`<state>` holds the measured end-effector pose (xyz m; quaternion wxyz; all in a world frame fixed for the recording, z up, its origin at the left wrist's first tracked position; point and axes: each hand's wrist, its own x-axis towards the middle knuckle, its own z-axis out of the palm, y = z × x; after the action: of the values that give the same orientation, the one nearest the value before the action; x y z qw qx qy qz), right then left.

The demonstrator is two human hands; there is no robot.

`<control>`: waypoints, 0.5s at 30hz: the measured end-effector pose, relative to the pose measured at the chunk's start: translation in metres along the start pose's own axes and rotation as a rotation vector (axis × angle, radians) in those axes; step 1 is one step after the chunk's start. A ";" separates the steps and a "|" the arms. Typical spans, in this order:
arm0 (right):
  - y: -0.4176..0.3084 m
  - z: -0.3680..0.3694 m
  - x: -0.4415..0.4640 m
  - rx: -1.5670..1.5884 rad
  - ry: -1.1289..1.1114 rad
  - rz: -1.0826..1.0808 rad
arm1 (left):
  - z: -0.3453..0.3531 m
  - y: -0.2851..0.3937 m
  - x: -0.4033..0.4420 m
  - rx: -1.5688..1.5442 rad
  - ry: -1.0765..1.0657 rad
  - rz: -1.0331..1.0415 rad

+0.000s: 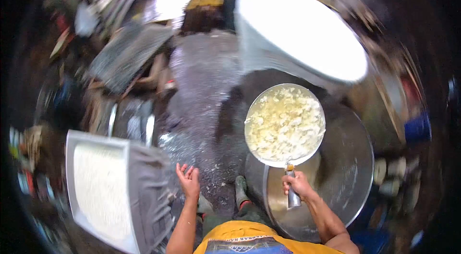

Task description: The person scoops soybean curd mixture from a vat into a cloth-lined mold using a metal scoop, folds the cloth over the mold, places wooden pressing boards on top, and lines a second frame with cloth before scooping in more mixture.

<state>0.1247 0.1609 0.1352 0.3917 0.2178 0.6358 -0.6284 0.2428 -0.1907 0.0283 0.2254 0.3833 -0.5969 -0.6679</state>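
Wet dark floor (204,66). R hand (298,184): grip rnd grey metal handle (294,200), round pale-rimmed pan (276,163) w/ white lumps (287,119); prob. heavy, hold there. L hand (190,180): slack, holding nil.

We are in a food workshop: big vat (348,163) below our right fingers (293,180), wet floor (199,76) beyond our left fingers (181,172).

1. Lumps (288,122) lie in the pan (276,163).
2. The vat (348,177) stands right, partly beneath the pan.
3. The tub (300,33) is beyond both.
4. The box (146,187) sits left, floor (201,71) between it and the vat.
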 end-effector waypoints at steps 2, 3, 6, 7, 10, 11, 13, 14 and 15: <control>-0.017 0.068 -0.006 -0.162 -0.214 -0.008 | -0.067 0.000 -0.001 -0.283 0.239 -0.070; -0.027 0.099 -0.008 -0.219 -0.262 0.066 | -0.089 0.001 -0.005 -0.474 0.342 -0.113; -0.017 0.255 -0.027 -0.455 -0.508 0.121 | -0.188 0.006 0.002 -0.912 0.563 -0.165; -0.003 0.325 -0.042 -0.520 -0.589 0.171 | -0.221 0.004 0.005 -1.090 0.568 -0.172; 0.027 0.452 -0.055 -0.636 -0.841 0.332 | -0.272 -0.006 0.005 -1.447 0.500 -0.193; 0.038 0.489 -0.059 -0.675 -0.933 0.379 | -0.272 -0.011 -0.001 -1.425 0.450 -0.209; 0.055 0.544 -0.065 -0.752 -1.068 0.433 | -0.257 -0.029 -0.012 -1.262 0.375 -0.209; 0.067 0.572 -0.067 -0.801 -1.095 0.446 | -0.252 -0.036 -0.013 -1.108 0.377 -0.181; 0.079 0.599 -0.067 -0.832 -1.123 0.450 | -0.248 -0.040 -0.014 -0.940 0.380 -0.151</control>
<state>0.3600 -0.3960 0.1949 0.8283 -0.1783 0.4652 -0.2562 0.4506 -0.3275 -0.0057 0.4292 0.3972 -0.1510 -0.7970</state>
